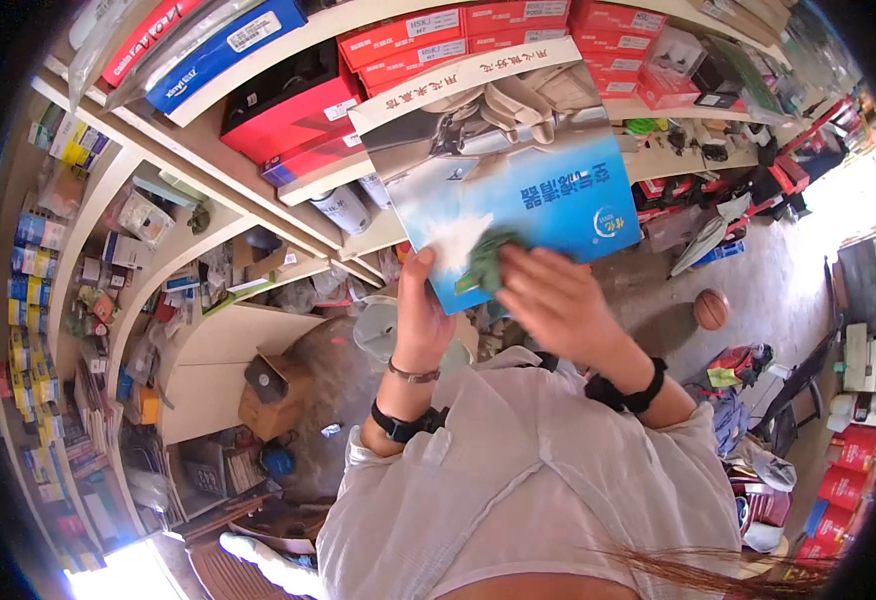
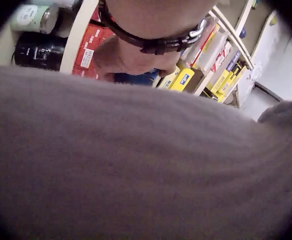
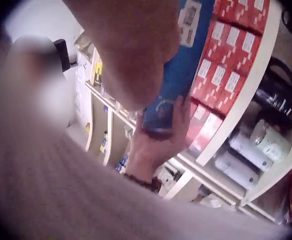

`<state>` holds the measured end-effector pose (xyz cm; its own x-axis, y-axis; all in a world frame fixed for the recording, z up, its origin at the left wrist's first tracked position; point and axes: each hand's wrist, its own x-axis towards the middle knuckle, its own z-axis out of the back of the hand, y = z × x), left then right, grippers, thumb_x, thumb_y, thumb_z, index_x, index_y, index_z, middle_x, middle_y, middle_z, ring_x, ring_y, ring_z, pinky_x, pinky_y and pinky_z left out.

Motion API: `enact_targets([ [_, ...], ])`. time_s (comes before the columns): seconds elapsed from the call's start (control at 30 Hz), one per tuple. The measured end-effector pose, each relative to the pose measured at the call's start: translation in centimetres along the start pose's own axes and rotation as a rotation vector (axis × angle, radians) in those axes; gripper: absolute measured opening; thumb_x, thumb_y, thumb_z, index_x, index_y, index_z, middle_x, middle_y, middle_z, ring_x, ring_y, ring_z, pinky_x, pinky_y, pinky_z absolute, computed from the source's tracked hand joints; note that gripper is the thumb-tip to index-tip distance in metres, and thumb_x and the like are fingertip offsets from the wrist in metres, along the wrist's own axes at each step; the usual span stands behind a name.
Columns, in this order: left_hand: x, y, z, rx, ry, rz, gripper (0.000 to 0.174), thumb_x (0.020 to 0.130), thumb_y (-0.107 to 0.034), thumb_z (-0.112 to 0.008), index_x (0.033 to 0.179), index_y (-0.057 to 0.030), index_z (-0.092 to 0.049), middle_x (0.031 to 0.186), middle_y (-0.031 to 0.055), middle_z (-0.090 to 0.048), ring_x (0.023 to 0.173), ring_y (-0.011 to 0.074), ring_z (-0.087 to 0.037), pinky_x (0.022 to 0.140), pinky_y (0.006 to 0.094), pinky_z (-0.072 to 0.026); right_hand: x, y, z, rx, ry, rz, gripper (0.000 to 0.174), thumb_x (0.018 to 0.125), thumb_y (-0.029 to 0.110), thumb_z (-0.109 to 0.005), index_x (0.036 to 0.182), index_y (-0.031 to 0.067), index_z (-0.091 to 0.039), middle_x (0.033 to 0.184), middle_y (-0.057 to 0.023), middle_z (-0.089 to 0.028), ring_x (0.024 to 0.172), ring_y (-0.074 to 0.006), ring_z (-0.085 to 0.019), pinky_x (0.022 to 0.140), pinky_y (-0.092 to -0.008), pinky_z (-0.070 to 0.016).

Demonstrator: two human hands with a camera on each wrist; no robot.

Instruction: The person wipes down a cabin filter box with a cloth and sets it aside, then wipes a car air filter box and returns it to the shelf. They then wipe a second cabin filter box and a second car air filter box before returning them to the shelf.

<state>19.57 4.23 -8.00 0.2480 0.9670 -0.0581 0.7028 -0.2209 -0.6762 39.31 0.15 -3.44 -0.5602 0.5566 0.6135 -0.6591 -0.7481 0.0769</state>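
A flat blue box with a car-interior picture and upside-down lettering is held tilted in front of the shelves. My left hand grips its lower left corner, the thumb along the edge; in the right wrist view that left hand holds the box's narrow blue side from below. A bunched green cloth is in my right hand, whose fingers press it against the lower part of the box's face. The left wrist view is mostly blocked by clothing, with the left hand partly showing.
Red boxes fill the shelf behind the blue box. Pale spray cans stand below them. Shelving with yellow and blue packages runs down the left. A basketball lies on the floor to the right, and an open carton sits lower left.
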Motion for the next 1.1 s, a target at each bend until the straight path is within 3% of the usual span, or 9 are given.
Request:
enact_targets([
  [0.1, 0.3, 0.4, 0.5, -0.081, -0.016, 0.070, 0.045, 0.101, -0.042, -0.052, 0.123, -0.0033, -0.059, 0.113, 0.0097, -0.069, 0.102, 0.0226, -0.067, 0.093, 0.0361, -0.0533, 1.3, 2.0, -1.2, 0.015, 0.047, 0.067, 0.032, 0.085, 0.014, -0.062, 0.114, 0.0019, -0.066, 0.128, -0.0128, -0.064, 0.128, -0.0266, -0.057, 0.111, -0.0427, -0.0421],
  [0.23, -0.1, -0.2, -0.9, -0.123, -0.067, 0.142, 0.046, 0.101, -0.043, -0.051, 0.123, -0.0035, -0.058, 0.112, 0.0095, -0.070, 0.099, 0.0221, -0.067, 0.088, 0.0348, -0.0545, 1.5, 1.4, -1.4, 0.079, 0.072, 0.146, 0.032, 0.084, 0.012, -0.062, 0.114, 0.0028, -0.066, 0.130, -0.0120, -0.062, 0.130, -0.0256, -0.054, 0.114, -0.0422, -0.0400],
  [0.3, -0.5, -0.7, -1.5, -0.142, -0.090, 0.067, 0.041, 0.101, -0.033, -0.051, 0.127, -0.0005, -0.055, 0.117, 0.0099, -0.066, 0.105, 0.0207, -0.066, 0.090, 0.0347, -0.0535, 0.9, 0.8, -0.9, 0.152, 0.083, 0.176, 0.031, 0.084, 0.012, -0.061, 0.113, 0.0031, -0.066, 0.130, -0.0120, -0.062, 0.129, -0.0260, -0.055, 0.113, -0.0425, -0.0409],
  [0.4, -0.2, -1.3, -1.1, -0.115, -0.154, 0.047, 0.047, 0.101, -0.043, -0.051, 0.126, -0.0038, -0.057, 0.114, 0.0103, -0.069, 0.099, 0.0221, -0.068, 0.085, 0.0352, -0.0563, -0.2, -0.3, 0.4, 0.284, 0.050, 0.133, 0.032, 0.081, 0.009, -0.065, 0.112, 0.0042, -0.066, 0.125, -0.0128, -0.064, 0.121, -0.0287, -0.060, 0.105, -0.0436, -0.0475],
  [0.5, -0.5, -1.3, -0.5, 0.001, -0.159, 0.011, 0.046, 0.100, -0.040, -0.052, 0.128, -0.0029, -0.055, 0.119, 0.0104, -0.067, 0.105, 0.0216, -0.067, 0.088, 0.0342, -0.0550, 0.3, -0.7, 1.4, 0.512, -0.138, -0.079, 0.039, 0.073, 0.002, -0.073, 0.111, 0.0074, -0.066, 0.103, -0.0100, -0.065, 0.093, -0.0302, -0.065, 0.082, -0.0435, -0.0521],
  [0.53, -0.4, -1.2, -0.8, 0.070, -0.168, -0.022, 0.045, 0.101, -0.038, -0.053, 0.128, -0.0022, -0.055, 0.121, 0.0104, -0.066, 0.107, 0.0213, -0.066, 0.089, 0.0339, -0.0545, 0.7, -0.4, 1.3, 0.513, -0.138, -0.077, 0.039, 0.073, 0.002, -0.073, 0.111, 0.0074, -0.066, 0.103, -0.0100, -0.065, 0.093, -0.0302, -0.065, 0.082, -0.0435, -0.0521],
  [0.7, -0.6, -0.5, -1.8, 0.028, -0.145, 0.022, 0.041, 0.102, -0.034, -0.051, 0.127, -0.0016, -0.055, 0.119, 0.0096, -0.066, 0.107, 0.0200, -0.066, 0.089, 0.0331, -0.0540, 2.0, 0.7, -0.8, 0.071, -0.127, -0.159, 0.037, 0.076, 0.010, -0.072, 0.113, 0.0142, -0.069, 0.106, -0.0033, -0.059, 0.092, -0.0238, -0.060, 0.078, -0.0384, -0.0479],
  [0.83, -1.0, -0.3, -1.8, 0.011, -0.149, 0.046, 0.037, 0.102, -0.035, -0.050, 0.124, -0.0044, -0.056, 0.115, 0.0075, -0.066, 0.103, 0.0190, -0.065, 0.088, 0.0324, -0.0534, 1.8, 3.0, -1.8, 0.021, -0.060, -0.064, 0.044, 0.078, 0.018, -0.070, 0.122, 0.0181, -0.068, 0.108, 0.0016, -0.056, 0.094, -0.0180, -0.057, 0.082, -0.0354, -0.0457],
  [1.1, -1.7, -0.3, -2.6, 0.129, -0.130, -0.066, 0.037, 0.104, -0.033, -0.047, 0.126, -0.0048, -0.052, 0.120, 0.0067, -0.062, 0.109, 0.0176, -0.061, 0.091, 0.0320, -0.0508, 0.2, 1.8, 0.6, -0.018, -0.004, -0.022, 0.038, 0.076, 0.015, -0.069, 0.114, 0.0179, -0.073, 0.100, 0.0014, -0.054, 0.086, -0.0166, -0.054, 0.078, -0.0331, -0.0449],
])
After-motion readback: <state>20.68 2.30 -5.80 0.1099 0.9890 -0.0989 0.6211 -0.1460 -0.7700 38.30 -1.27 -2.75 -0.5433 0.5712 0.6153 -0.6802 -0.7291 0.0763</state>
